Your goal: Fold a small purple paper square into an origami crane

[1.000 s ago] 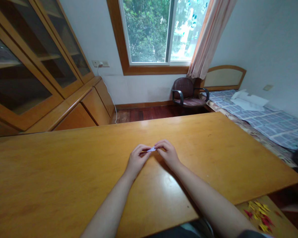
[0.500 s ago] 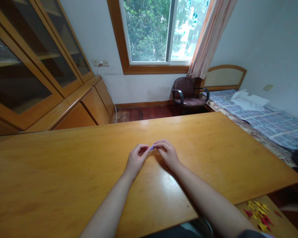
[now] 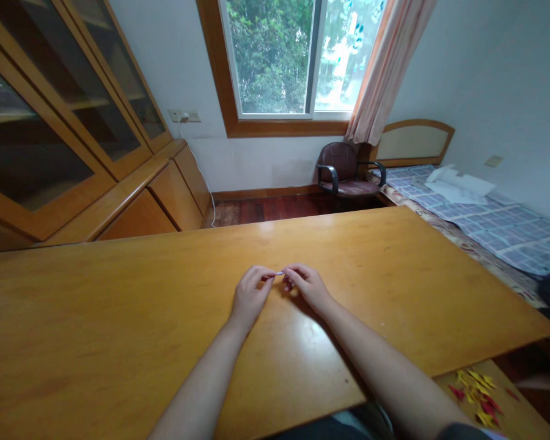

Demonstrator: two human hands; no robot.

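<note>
Both my hands meet over the middle of a wide wooden table. My left hand and my right hand each pinch one end of a small pale folded paper piece. Only a thin sliver of the paper shows between the fingertips. The fingers of both hands are curled and closed on it, just above the tabletop.
Glass-door wooden cabinets line the left wall. A dark armchair stands under the window, and a bed runs along the right. Several small red and yellow folded paper pieces lie on a lower surface at the bottom right.
The paper piece shows less than a second ago; my fingertips have drawn closer over it. My hands have stayed at the same spot on the table.
</note>
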